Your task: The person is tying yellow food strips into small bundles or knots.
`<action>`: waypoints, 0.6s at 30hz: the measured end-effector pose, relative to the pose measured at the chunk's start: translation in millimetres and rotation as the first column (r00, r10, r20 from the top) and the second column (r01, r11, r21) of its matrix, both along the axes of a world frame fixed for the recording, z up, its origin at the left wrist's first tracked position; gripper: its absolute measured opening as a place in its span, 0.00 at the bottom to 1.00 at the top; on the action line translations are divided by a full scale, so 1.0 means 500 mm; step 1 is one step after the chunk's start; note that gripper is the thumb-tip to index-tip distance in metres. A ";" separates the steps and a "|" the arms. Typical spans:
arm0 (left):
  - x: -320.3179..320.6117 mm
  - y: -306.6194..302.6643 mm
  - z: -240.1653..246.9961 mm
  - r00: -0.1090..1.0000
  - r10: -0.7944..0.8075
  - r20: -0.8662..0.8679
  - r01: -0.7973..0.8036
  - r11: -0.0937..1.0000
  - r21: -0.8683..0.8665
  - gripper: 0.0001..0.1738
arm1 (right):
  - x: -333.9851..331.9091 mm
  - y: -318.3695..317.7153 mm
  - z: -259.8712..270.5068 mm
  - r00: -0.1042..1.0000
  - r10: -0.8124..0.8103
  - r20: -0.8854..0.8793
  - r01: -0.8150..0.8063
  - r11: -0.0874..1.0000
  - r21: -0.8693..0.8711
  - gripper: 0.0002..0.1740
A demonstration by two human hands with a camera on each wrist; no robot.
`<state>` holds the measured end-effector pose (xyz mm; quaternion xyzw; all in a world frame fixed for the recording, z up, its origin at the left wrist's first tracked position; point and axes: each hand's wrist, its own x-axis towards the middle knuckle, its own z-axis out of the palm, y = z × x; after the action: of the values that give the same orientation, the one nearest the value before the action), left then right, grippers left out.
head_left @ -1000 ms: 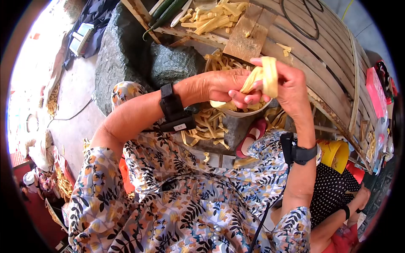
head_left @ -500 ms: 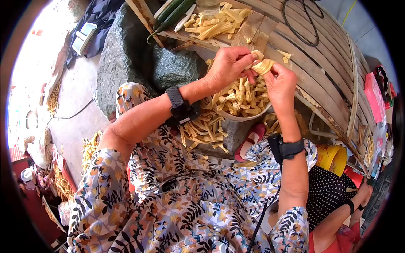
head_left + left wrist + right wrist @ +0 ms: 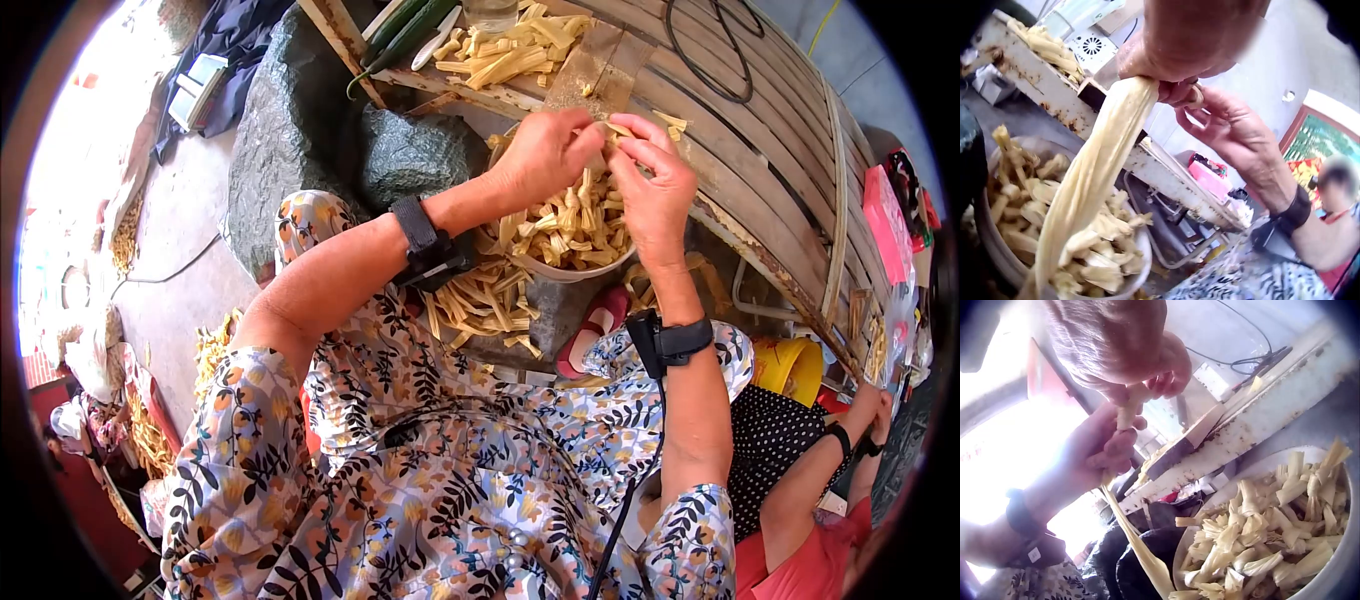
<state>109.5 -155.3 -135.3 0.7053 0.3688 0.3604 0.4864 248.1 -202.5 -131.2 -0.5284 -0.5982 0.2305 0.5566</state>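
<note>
Both hands meet over the far side of a white bowl [image 3: 556, 270] heaped with knotted pale yellow strips [image 3: 572, 222]. My left hand [image 3: 588, 138] grips one long pale yellow strip [image 3: 1090, 181], which hangs from its fingers down into the bowl [image 3: 992, 247]. My right hand [image 3: 628, 140] pinches the strip's upper end [image 3: 1127, 414] right beside the left hand [image 3: 1105, 445]. In the right wrist view the strip's tail [image 3: 1142, 553] trails past the bowl's knots [image 3: 1260, 544]. The part of the strip between the fingers is hidden in the head view.
Loose flat strips [image 3: 482, 300] lie on the grey stone [image 3: 412, 152] below the bowl. Behind it a wooden board holds cut strips [image 3: 505, 52] and cucumbers [image 3: 402, 28]. A slatted bamboo rack [image 3: 780, 130] curves right. A red shoe [image 3: 596, 328], a yellow bucket [image 3: 792, 366] and another person [image 3: 800, 480] sit lower right.
A second ago the strip was looped over my right fingers, nearer my body. Both hands have moved up and away over the bowl and closed together on the strip's end.
</note>
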 end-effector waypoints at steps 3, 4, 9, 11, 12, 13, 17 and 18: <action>0.003 -0.001 0.014 0.965 0.073 0.250 0.060 0.872 -0.486 0.14 | 0.004 -0.001 0.022 0.961 0.040 -0.272 -0.044 0.999 -0.010 0.05; 0.002 -0.001 0.016 0.958 0.044 0.283 0.117 0.841 -0.528 0.15 | 0.011 -0.001 0.027 0.922 0.011 -0.387 -0.041 0.997 -0.070 0.05; -0.025 0.003 0.030 0.939 -0.119 0.322 0.293 0.767 -0.572 0.17 | 0.068 0.009 0.034 0.711 -0.154 -0.687 -0.006 0.974 -0.225 0.07; -0.031 0.008 0.009 0.933 -0.151 0.328 0.324 0.752 -0.575 0.14 | 0.076 0.005 0.015 0.709 -0.157 -0.687 -0.017 0.971 -0.239 0.09; -0.037 0.013 0.008 0.917 -0.171 0.360 0.369 0.705 -0.606 0.14 | 0.076 0.005 0.016 0.716 -0.128 -0.686 -0.066 0.966 -0.250 0.10; -0.045 0.017 0.006 0.900 -0.188 0.393 0.413 0.655 -0.633 0.13 | 0.076 0.005 0.017 0.723 -0.100 -0.684 -0.115 0.959 -0.261 0.11; -0.066 0.028 -0.011 0.867 -0.174 0.466 0.482 0.530 -0.698 0.12 | 0.075 -0.004 0.006 0.761 -0.008 -0.648 -0.337 0.850 -0.406 0.16; -0.065 0.027 -0.009 0.868 -0.178 0.463 0.481 0.533 -0.697 0.12 | 0.060 -0.005 0.010 0.801 0.021 -0.598 -0.354 0.823 -0.445 0.17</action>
<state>77.2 -142.0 -140.0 0.3989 0.2584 0.1729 0.8627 277.9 -204.9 -126.1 -0.5042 -0.3671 0.5909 0.5117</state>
